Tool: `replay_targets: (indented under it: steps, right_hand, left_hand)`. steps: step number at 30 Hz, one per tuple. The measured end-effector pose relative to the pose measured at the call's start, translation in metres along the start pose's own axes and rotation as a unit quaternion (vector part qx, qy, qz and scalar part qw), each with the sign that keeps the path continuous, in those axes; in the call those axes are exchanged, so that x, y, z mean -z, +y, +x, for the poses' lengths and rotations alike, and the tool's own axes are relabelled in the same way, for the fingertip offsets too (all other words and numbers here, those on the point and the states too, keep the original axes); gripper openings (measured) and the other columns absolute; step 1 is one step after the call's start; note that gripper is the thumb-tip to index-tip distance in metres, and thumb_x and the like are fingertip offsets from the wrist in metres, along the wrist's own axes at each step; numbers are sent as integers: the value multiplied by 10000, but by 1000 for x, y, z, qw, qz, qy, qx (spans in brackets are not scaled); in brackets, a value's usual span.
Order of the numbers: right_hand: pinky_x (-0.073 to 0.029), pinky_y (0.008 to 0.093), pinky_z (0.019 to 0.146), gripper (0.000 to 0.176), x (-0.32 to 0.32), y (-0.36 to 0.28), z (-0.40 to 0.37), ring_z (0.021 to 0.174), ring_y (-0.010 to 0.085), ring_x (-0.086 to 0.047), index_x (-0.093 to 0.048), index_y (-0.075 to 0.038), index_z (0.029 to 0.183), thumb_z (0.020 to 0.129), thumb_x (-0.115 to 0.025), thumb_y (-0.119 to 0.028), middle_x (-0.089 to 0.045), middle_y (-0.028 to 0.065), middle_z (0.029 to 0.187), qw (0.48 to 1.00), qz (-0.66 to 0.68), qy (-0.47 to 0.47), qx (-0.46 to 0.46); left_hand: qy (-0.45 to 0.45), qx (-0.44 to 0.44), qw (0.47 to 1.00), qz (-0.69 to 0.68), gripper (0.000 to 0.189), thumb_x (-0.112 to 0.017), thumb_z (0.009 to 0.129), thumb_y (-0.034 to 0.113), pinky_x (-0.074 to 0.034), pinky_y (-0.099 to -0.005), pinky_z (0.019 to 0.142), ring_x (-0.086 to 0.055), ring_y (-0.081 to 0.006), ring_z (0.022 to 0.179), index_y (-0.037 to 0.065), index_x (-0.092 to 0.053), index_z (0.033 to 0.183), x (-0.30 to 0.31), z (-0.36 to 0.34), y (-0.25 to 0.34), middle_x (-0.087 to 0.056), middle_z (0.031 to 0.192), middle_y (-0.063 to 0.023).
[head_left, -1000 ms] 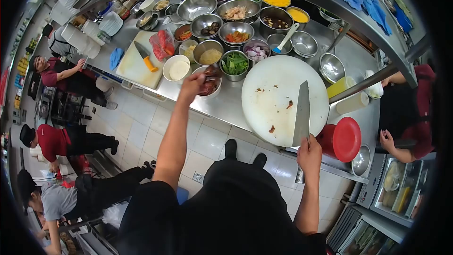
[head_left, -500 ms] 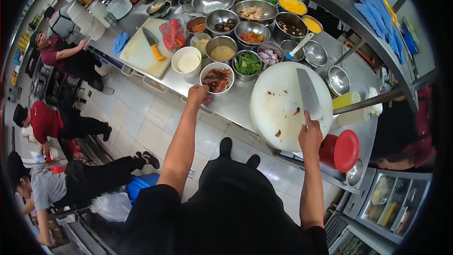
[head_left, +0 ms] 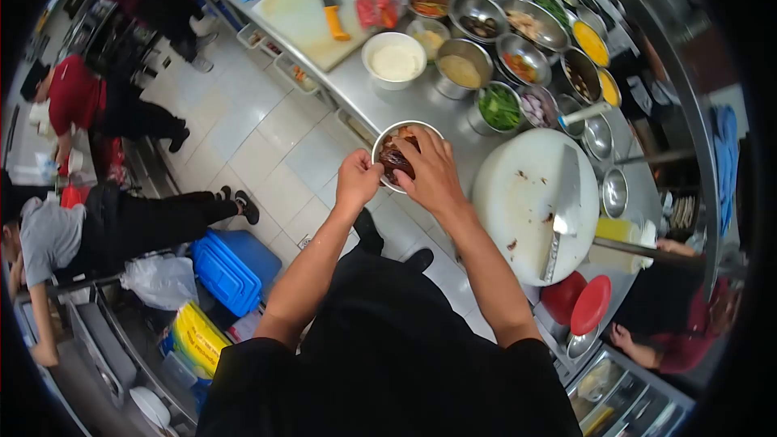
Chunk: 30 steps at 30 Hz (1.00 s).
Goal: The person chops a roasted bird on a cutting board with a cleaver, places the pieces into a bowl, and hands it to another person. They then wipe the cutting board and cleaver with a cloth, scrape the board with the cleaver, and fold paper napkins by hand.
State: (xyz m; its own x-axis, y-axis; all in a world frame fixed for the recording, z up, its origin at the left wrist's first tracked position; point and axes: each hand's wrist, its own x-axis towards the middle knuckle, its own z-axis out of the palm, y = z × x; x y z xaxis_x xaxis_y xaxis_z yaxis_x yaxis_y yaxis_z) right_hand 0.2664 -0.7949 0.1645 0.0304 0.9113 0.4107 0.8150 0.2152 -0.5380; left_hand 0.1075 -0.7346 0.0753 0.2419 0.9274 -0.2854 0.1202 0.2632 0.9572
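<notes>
A white bowl (head_left: 382, 146) of dark glazed meat (head_left: 395, 163) is at the counter's front edge. My left hand (head_left: 357, 180) grips its left rim between thumb and fingers. From the right, my right hand (head_left: 430, 168) reaches over the bowl, its fingers curved on the meat. To the right, the cleaver (head_left: 568, 194) lies on the round white chopping block (head_left: 510, 186) among small dark scraps, with no hand on it. Behind the bowl stands another white bowl (head_left: 394, 59) with pale contents.
Metal bowls of vegetables (head_left: 499, 107) crowd the counter's back. An orange-handled knife (head_left: 332, 16) lies on a rectangular board (head_left: 283, 8). A red container (head_left: 591, 305) stands right of the block. Co-workers (head_left: 77, 101) are at left; another person's hand (head_left: 623, 337) is at far right.
My right hand has let go of the cleaver and moved left onto the meat in the bowl. My left hand still holds the bowl's rim. The camera view has turned and shifted.
</notes>
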Motion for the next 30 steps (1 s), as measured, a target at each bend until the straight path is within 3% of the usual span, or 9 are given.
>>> replay_targets:
  steps: [2,7,10,13,15,19,23,29,30]
  right_hand:
    - [-376,408,937,480,-25,-7,21,1098,295,-534,-642,-83,1134,667,-753,-100,-582,109,1170,995,-30,-79,47]
    - [-375,418,925,568,-68,-37,56,1079,304,-535,-645,-89,1162,632,-821,-190,-579,117,1180,993,-31,-94,68]
    - [-386,422,916,604,-91,-58,91,1074,301,-547,-644,-78,1176,625,-832,-239,-572,124,1213,991,-13,-94,94]
    - [-402,437,920,582,-90,-70,115,1068,314,-545,-633,-51,1185,656,-832,-190,-563,128,1237,996,33,-61,48]
    - [-443,409,903,496,-100,-53,122,1002,311,-574,-636,-32,1174,726,-804,-163,-601,136,1163,1000,21,-1,18]
    - [-502,301,733,379,-150,-19,122,875,213,-618,-642,-5,1149,795,-720,-114,-648,141,1050,958,156,-143,-193]
    - [-501,301,686,357,-223,-19,135,827,192,-628,-645,2,1134,804,-703,-121,-666,127,1010,941,189,-238,-148]
    - [-503,329,689,373,-331,-54,233,795,208,-643,-653,-5,1129,811,-709,-191,-681,147,1013,903,226,-361,-60]
    - [-509,292,698,357,-349,-57,251,765,143,-621,-648,26,1125,825,-707,-159,-679,123,940,899,226,-372,-49]
  left_hand:
    - [27,12,999,-19,184,-582,776,-28,-500,-268,478,-511,-103,516,64,-451,686,26,2,2,-489,618,-3]
    - [53,69,988,-124,152,-572,801,-22,-588,-305,519,-614,-159,564,33,-453,724,100,17,21,-550,666,-55]
    - [89,88,981,-145,142,-567,801,-15,-588,-307,509,-620,-183,543,33,-456,728,140,30,30,-568,681,-80]
    - [121,116,967,-195,142,-568,791,-15,-596,-318,525,-629,-202,547,37,-453,726,182,37,34,-578,691,-96]
    - [150,126,955,-224,143,-567,785,-17,-602,-327,539,-635,-210,558,39,-450,726,212,44,30,-583,696,-102]
    - [247,98,929,-258,139,-554,776,-25,-614,-360,586,-646,-223,611,48,-442,741,281,60,12,-593,724,-119]
    - [356,84,890,-273,136,-548,773,-25,-615,-363,597,-643,-227,625,49,-436,759,354,83,4,-597,756,-133]
    - [476,89,811,-329,70,-535,807,-27,-609,-406,673,-640,-241,706,5,-506,862,475,138,-2,-585,810,-97]
    - [486,77,797,-351,114,-543,811,-22,-612,-396,664,-654,-255,713,-13,-494,914,498,147,-2,-600,838,-122]
